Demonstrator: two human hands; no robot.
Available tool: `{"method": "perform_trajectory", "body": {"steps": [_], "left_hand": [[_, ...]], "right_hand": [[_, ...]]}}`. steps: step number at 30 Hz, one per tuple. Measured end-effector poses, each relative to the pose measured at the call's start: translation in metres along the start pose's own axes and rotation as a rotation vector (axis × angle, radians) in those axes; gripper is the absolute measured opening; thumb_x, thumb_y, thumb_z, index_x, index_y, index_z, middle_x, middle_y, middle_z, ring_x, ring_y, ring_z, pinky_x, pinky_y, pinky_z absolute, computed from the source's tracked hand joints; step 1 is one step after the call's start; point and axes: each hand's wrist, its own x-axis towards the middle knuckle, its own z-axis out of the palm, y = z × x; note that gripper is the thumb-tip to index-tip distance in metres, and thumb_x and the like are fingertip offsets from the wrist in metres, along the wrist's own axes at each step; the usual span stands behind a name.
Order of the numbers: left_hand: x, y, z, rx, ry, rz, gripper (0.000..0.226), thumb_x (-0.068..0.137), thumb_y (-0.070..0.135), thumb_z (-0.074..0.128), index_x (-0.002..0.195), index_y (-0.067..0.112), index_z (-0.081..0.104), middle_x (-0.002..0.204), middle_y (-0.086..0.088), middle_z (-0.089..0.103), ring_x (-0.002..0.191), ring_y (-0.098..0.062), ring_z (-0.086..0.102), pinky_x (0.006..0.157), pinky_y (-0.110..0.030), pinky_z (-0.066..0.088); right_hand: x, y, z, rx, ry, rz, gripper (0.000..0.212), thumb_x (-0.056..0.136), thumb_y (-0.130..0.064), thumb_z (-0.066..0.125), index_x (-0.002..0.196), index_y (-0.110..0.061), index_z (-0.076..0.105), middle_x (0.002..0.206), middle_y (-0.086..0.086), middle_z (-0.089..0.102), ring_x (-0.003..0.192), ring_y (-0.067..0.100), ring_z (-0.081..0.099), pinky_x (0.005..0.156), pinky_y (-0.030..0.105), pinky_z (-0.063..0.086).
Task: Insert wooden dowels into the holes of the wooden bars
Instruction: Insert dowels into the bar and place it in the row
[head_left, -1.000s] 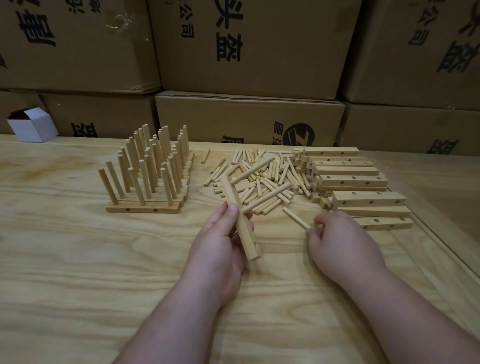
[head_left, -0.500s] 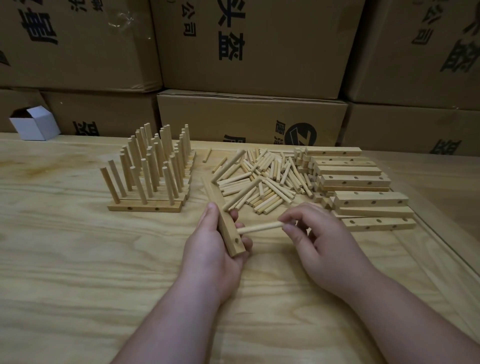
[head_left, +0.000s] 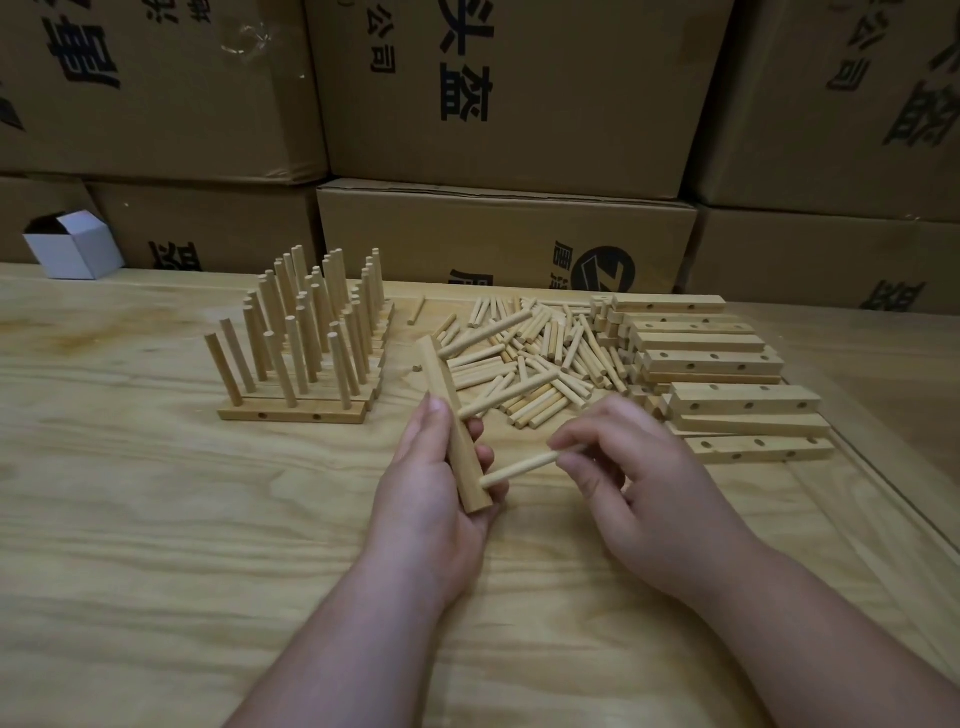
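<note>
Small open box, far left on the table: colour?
White outside, dark inside; the head view, the only one, shows it.

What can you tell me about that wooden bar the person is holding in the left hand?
The bar is a pale, square-edged length of light wood, plain on the faces that show. The left hand grips its near half, thumb on top, so it slants away toward the heap of loose pegs. A peg pinched in the right hand meets its right side near the lower end; the hole there is hidden.
</note>
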Motion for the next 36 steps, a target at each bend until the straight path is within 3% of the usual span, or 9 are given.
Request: {"method": "perform_trajectory", "body": {"steps": [10, 13, 15, 18, 22, 25, 29, 32, 36], "left_hand": [[-0.003, 0.0, 0.001, -0.026, -0.055, -0.027, 0.039, 0.101, 0.025, 0.048, 0.137, 0.014, 0.059, 0.079, 0.0, 0.062, 0.064, -0.014, 0.054, 0.056, -0.028, 0.044], [-0.005, 0.001, 0.003, -0.054, -0.07, -0.051, 0.036, 0.1, 0.017, 0.05, 0.134, 0.02, 0.061, 0.074, -0.002, 0.06, 0.057, -0.015, 0.053, 0.05, -0.027, 0.043], [-0.006, 0.002, 0.003, -0.055, -0.102, -0.058, 0.032, 0.099, 0.015, 0.054, 0.126, 0.028, 0.065, 0.074, -0.005, 0.064, 0.055, -0.014, 0.054, 0.048, -0.027, 0.045], [-0.01, 0.004, 0.003, -0.011, -0.173, -0.083, 0.025, 0.097, 0.014, 0.056, 0.113, 0.03, 0.066, 0.077, -0.009, 0.068, 0.054, -0.015, 0.059, 0.047, -0.028, 0.046], [-0.013, 0.007, 0.002, 0.054, -0.264, -0.133, 0.022, 0.098, 0.013, 0.055, 0.103, 0.025, 0.073, 0.082, -0.011, 0.068, 0.061, -0.017, 0.061, 0.046, -0.027, 0.047], [-0.016, 0.008, 0.001, 0.145, -0.349, -0.155, 0.024, 0.097, 0.012, 0.054, 0.112, 0.02, 0.072, 0.084, -0.014, 0.068, 0.057, -0.017, 0.056, 0.049, -0.025, 0.045], [-0.019, 0.009, 0.001, 0.242, -0.428, -0.174, 0.025, 0.087, 0.014, 0.06, 0.101, 0.018, 0.08, 0.086, -0.014, 0.073, 0.054, -0.015, 0.061, 0.048, -0.024, 0.048], [-0.019, 0.009, 0.0, 0.255, -0.454, -0.176, 0.028, 0.092, 0.013, 0.055, 0.098, 0.019, 0.082, 0.09, -0.016, 0.075, 0.059, -0.015, 0.067, 0.049, -0.022, 0.052], [-0.018, 0.013, -0.002, 0.163, -0.526, -0.25, 0.047, 0.081, 0.036, 0.05, 0.106, 0.009, 0.08, 0.085, -0.021, 0.07, 0.053, -0.018, 0.06, 0.049, -0.026, 0.047]], "right_hand": [[-0.002, 0.003, 0.005, 0.069, 0.062, 0.072, 0.025, 0.095, -0.047, 0.057, 0.096, -0.026, 0.07, 0.084, -0.017, 0.057, 0.079, 0.006, 0.057, 0.067, 0.011, 0.04], [-0.007, 0.003, 0.006, 0.266, 0.133, 0.147, 0.037, 0.096, -0.063, 0.045, 0.106, -0.034, 0.066, 0.084, -0.008, 0.06, 0.073, 0.014, 0.059, 0.062, 0.028, 0.048], [-0.009, 0.006, 0.006, 0.362, 0.214, 0.217, 0.034, 0.097, -0.058, 0.044, 0.108, -0.035, 0.066, 0.081, 0.001, 0.061, 0.068, 0.018, 0.058, 0.059, 0.038, 0.049], [-0.006, 0.015, 0.006, 0.304, 0.314, 0.332, 0.016, 0.098, -0.035, 0.053, 0.104, -0.04, 0.066, 0.086, -0.008, 0.067, 0.072, 0.013, 0.062, 0.062, 0.027, 0.05], [-0.005, 0.023, 0.006, 0.245, 0.274, 0.39, 0.043, 0.098, -0.011, 0.057, 0.12, -0.048, 0.059, 0.109, -0.021, 0.067, 0.079, 0.009, 0.063, 0.065, 0.023, 0.053], [-0.005, 0.026, 0.005, 0.231, 0.173, 0.401, 0.056, 0.098, -0.017, 0.059, 0.129, -0.062, 0.048, 0.108, -0.023, 0.064, 0.092, 0.012, 0.065, 0.076, 0.017, 0.051], [-0.003, 0.023, 0.004, 0.243, 0.065, 0.379, 0.064, 0.097, -0.015, 0.058, 0.142, -0.057, 0.041, 0.123, -0.025, 0.059, 0.118, 0.012, 0.054, 0.091, 0.027, 0.052], [-0.002, 0.02, 0.004, 0.21, 0.058, 0.318, 0.065, 0.095, -0.009, 0.058, 0.138, -0.056, 0.047, 0.128, -0.033, 0.057, 0.111, 0.003, 0.059, 0.087, 0.017, 0.049], [-0.002, 0.023, 0.001, 0.169, 0.12, 0.328, 0.048, 0.094, -0.018, 0.065, 0.12, -0.057, 0.057, 0.109, -0.04, 0.061, 0.096, -0.003, 0.06, 0.075, 0.003, 0.04]]}}
